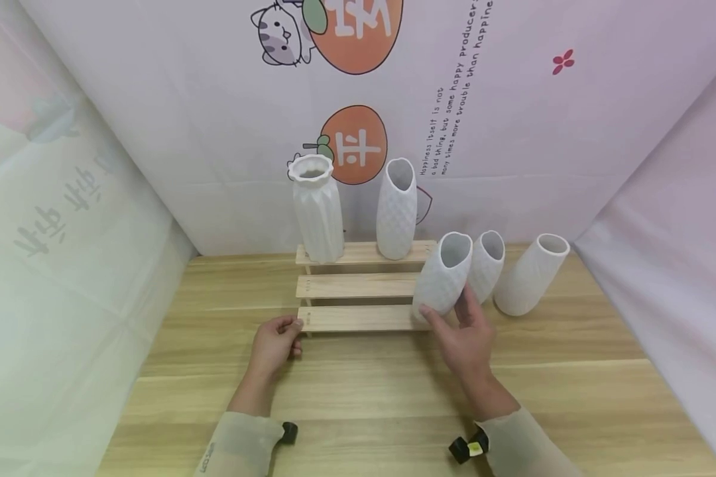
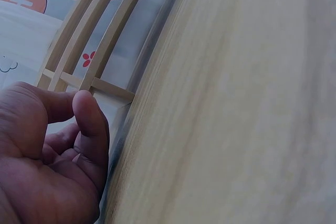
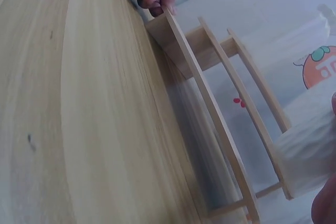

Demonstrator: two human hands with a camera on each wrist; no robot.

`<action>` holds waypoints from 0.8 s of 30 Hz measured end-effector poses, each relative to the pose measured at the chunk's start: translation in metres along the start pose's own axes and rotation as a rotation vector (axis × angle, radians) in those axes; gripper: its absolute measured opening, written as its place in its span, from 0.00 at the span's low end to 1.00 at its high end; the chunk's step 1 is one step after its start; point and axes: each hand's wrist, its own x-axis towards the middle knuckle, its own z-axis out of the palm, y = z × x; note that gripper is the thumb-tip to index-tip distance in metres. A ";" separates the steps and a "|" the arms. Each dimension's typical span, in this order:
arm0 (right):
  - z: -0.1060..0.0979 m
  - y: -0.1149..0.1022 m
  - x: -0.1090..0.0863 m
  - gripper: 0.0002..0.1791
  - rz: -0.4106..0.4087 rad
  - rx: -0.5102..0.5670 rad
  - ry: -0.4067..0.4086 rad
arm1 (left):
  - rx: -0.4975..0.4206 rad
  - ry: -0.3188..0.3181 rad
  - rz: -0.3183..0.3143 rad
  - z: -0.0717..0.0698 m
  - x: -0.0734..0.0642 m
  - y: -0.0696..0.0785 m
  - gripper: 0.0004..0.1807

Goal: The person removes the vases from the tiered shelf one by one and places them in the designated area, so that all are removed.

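Note:
A three-tier wooden rack [image 1: 360, 285] stands on the table, its front slat [image 1: 358, 318] lowest. My left hand [image 1: 276, 344] pinches the left end of that slat between thumb and index finger; the left wrist view shows the other fingers curled in. My right hand [image 1: 467, 334] grips a white textured vase [image 1: 440, 281] with a slanted mouth, thumb on its near side. This vase leans right over the rack's right end; whether its base touches a slat I cannot tell. On the top slat stand a pleated white vase [image 1: 319, 218] with a ruffled rim and a slant-mouthed vase [image 1: 396, 212].
Right of the held vase, partly behind it, is another slant-mouthed white vase [image 1: 487, 268]. Farther right stands a white vase [image 1: 531, 277] with a round mouth. A printed cloth [image 1: 501, 132] hangs behind the rack, above the wood-grain table [image 1: 382, 397].

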 end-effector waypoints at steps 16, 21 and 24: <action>-0.031 0.035 -0.010 0.47 0.046 -0.038 0.080 | 0.006 -0.005 0.010 0.000 -0.002 0.001 0.21; -0.039 0.037 -0.011 0.46 0.085 -0.060 0.115 | 0.009 -0.008 0.014 0.000 -0.001 0.000 0.21; -0.040 0.031 -0.012 0.45 0.105 -0.095 0.123 | 0.010 -0.008 0.016 0.000 -0.001 -0.001 0.21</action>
